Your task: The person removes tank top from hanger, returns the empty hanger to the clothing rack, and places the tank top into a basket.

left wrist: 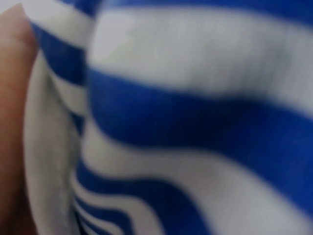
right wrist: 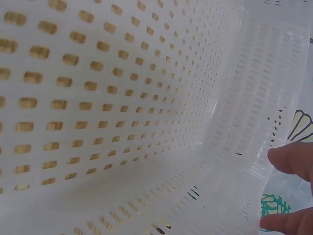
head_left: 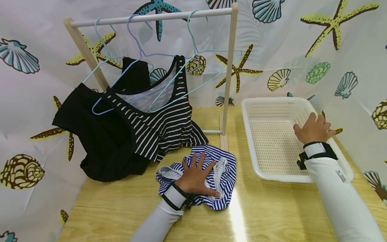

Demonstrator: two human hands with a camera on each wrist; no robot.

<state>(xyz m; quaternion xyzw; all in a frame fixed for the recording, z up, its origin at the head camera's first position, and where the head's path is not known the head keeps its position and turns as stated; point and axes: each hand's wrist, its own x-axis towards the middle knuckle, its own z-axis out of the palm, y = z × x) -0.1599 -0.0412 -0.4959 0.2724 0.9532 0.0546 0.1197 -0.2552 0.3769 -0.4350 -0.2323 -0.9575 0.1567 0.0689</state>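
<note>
My left hand [head_left: 195, 178] lies with spread fingers on a crumpled blue-and-white striped garment [head_left: 228, 164] on the table. That striped cloth [left wrist: 195, 122] fills the left wrist view, blurred, with part of a finger at its left edge. My right hand [head_left: 314, 129] is over the right rim of a white perforated plastic basket [head_left: 252, 141], its fingers apart and loosely bent. In the right wrist view two fingertips [right wrist: 288, 159] appear beside the basket's edge; whether they touch it I cannot tell. Only bare mesh shows inside the basket.
Behind the left hand stands a wooden-post rack with a white rail [head_left: 166, 16]. On its hangers hang a black garment [head_left: 102, 144] and a black-and-white striped top [head_left: 169, 124]; a mint hanger [head_left: 217, 50] at the right bears nothing. Patterned cloth [head_left: 302, 53] encloses the wooden table [head_left: 121, 208].
</note>
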